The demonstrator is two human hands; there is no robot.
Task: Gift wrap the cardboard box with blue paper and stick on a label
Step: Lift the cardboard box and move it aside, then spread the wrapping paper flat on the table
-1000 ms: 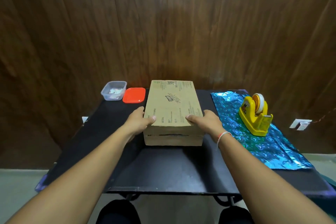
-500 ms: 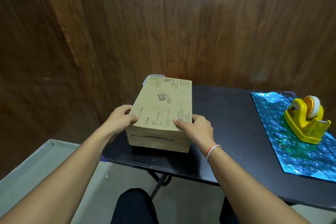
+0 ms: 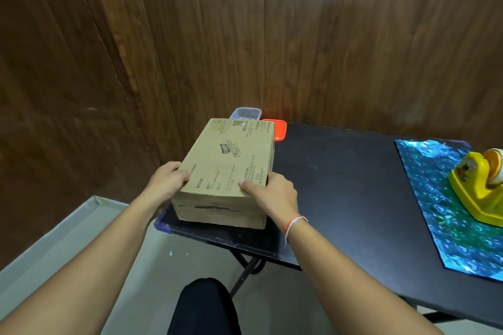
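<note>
A printed cardboard box (image 3: 227,163) lies flat at the near left corner of the black table (image 3: 340,185). My left hand (image 3: 167,181) grips its left side and my right hand (image 3: 272,194) grips its right near corner, thumb on top. The shiny blue wrapping paper (image 3: 441,215) lies spread at the table's right end. A yellow tape dispenser (image 3: 476,187) stands on the paper.
Behind the box sit a clear plastic tub (image 3: 246,113) and its red lid (image 3: 280,130), both partly hidden. A wooden wall runs behind the table. Pale floor and my dark-clad knee (image 3: 202,307) are below the table's edge.
Both hands have carried the box from the table's middle to its left near corner. My view has swung left, so paper and dispenser now sit at the right edge.
</note>
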